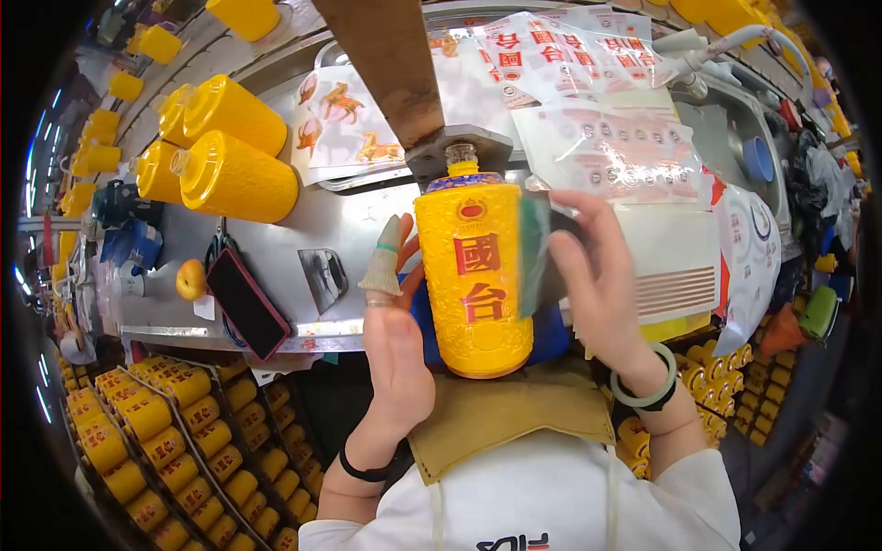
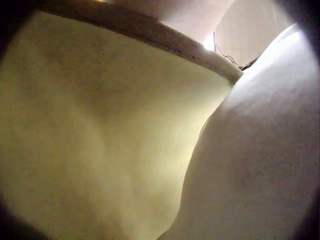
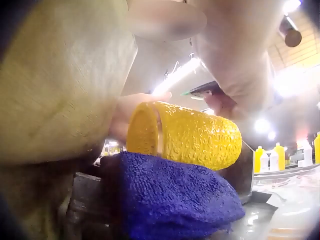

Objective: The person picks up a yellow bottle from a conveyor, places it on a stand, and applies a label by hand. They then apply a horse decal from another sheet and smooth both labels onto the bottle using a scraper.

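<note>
Head view: the yellow bottle (image 1: 473, 275) lies between left hand (image 1: 395, 367), fingers nearly straight, and right hand (image 1: 602, 275), pinching a green flat piece (image 1: 532, 257) (blurred); left wrist: mostly apron (image 2: 100, 130), fingers unseen; right wrist: blue cloth (image 3: 175, 195) supports the bottle; gentle, even pressure seems best.

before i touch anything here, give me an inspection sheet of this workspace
surface: shiny metal counter, partly covered by printed sheets
job's things: yellow bottle with red characters, lying over a blue cloth
clutter: phone, round fruit, more yellow bottles at left
grip: right hand holds a green-edged flat item, blurred; left hand, fingers covered in part, beside the bottle
cables: nothing seen on the counter
surroundings: stacked small-looking bottles below, sink at right
</note>
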Demonstrator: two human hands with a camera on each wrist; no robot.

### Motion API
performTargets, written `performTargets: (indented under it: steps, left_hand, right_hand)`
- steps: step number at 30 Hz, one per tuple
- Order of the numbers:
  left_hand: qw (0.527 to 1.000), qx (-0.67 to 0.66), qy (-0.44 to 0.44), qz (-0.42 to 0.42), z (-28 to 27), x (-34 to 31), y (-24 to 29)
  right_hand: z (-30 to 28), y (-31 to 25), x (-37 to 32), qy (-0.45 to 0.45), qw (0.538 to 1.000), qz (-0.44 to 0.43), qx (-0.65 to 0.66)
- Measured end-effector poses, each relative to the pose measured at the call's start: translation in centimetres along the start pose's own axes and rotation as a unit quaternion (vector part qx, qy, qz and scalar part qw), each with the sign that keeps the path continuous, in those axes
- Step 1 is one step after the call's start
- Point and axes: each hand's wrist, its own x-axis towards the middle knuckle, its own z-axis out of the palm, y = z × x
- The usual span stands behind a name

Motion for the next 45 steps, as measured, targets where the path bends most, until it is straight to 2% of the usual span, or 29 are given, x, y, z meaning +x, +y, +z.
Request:
performTargets:
  steps: [2,4,5,6,7,8,13,21,23,24,25,26,27,28,30,31,32,34,35,36,38,39,41,45]
  left_hand:
    - [0.999,-0.041,-0.013,-0.005,-1.0,0.4,-0.1]
    - [0.986,-0.132,-0.082,-0.056,-1.5,1.6,-0.5]
    - [0.978,-0.174,-0.086,-0.078,-1.3,2.3,-0.1]
    - [0.978,-0.175,-0.084,-0.077,-0.9,2.8,0.2]
    - [0.967,-0.216,-0.081,-0.108,-0.5,3.3,0.5]
    - [0.954,-0.256,-0.079,-0.137,-0.3,3.7,0.7]
    - [0.953,-0.255,-0.081,-0.141,0.4,4.2,0.3]
    - [0.944,-0.285,-0.071,-0.151,0.4,3.8,0.0]
    - [0.974,-0.216,-0.037,-0.047,0.5,3.3,-0.7]
    - [0.974,-0.217,-0.036,-0.046,0.1,3.5,-1.2]
    - [0.987,-0.128,-0.077,0.056,-0.9,3.7,-1.7]
    - [0.980,-0.036,-0.117,0.156,-2.0,3.8,-2.0]
    - [0.944,0.154,-0.169,0.236,-3.3,4.5,-2.0]
    - [0.945,0.154,-0.170,0.234,-3.8,5.0,-2.0]
    - [0.886,0.282,-0.212,0.302,-4.4,6.4,-1.5]
    - [0.872,0.291,-0.216,0.328,-4.6,6.8,-1.3]
    - [0.872,0.292,-0.216,0.329,-5.1,7.2,-1.6]
    - [0.896,0.204,-0.261,0.296,-6.0,7.7,-2.4]
    - [0.926,0.137,-0.250,0.248,-5.9,7.4,-2.4]
    - [0.925,0.137,-0.252,0.248,-5.9,7.5,-2.3]
    - [0.925,0.136,-0.304,0.181,-6.2,7.6,-1.7]
    - [0.926,0.136,-0.304,0.180,-6.0,7.7,-1.0]
    - [0.837,0.333,-0.292,0.322,-5.4,8.0,0.3]
    - [0.842,0.331,-0.297,0.305,-5.4,8.1,-0.5]
  right_hand:
    - [-2.3,1.8,1.4,0.006,0.991,-0.045,-0.127]
    - [-2.5,1.7,2.0,0.013,0.993,-0.064,-0.099]
    - [-2.1,0.9,1.7,-0.005,0.999,-0.006,0.031]
    - [-1.7,-0.2,1.6,-0.024,0.985,0.053,0.161]
    - [-1.6,-1.1,1.6,-0.032,0.991,0.116,0.052]
    - [-0.5,-1.2,1.7,-0.058,0.989,0.062,0.124]
    - [2.5,-0.1,2.5,-0.052,0.990,0.060,0.113]
    - [2.4,0.0,2.6,-0.049,0.989,0.075,0.116]
    - [1.9,0.0,2.5,-0.051,0.990,0.067,0.111]
    - [1.3,0.0,2.3,-0.072,0.979,0.104,0.159]
    - [1.0,0.1,2.2,-0.092,0.964,0.141,0.207]
    - [1.0,0.2,2.0,-0.090,0.964,0.143,0.207]
    - [1.2,0.5,1.7,-0.082,0.967,0.140,0.197]
    - [1.5,0.7,1.6,-0.077,0.970,0.136,0.186]
    - [2.3,0.9,1.6,-0.058,0.969,0.135,0.197]
    - [2.5,1.0,1.5,-0.037,0.968,0.136,0.208]
    - [2.3,1.1,1.5,-0.038,0.968,0.135,0.209]
    - [1.6,1.2,1.5,-0.070,0.958,0.153,0.232]
    - [1.5,1.4,1.6,-0.069,0.958,0.151,0.232]
    - [1.4,1.6,1.6,-0.082,0.959,0.146,0.227]
    - [1.3,1.8,1.6,-0.093,0.960,0.142,0.222]
    - [1.3,1.8,1.6,-0.100,0.960,0.138,0.222]
    - [1.4,1.8,1.6,-0.107,0.960,0.134,0.221]
    - [1.2,1.6,1.7,-0.098,0.964,0.137,0.207]
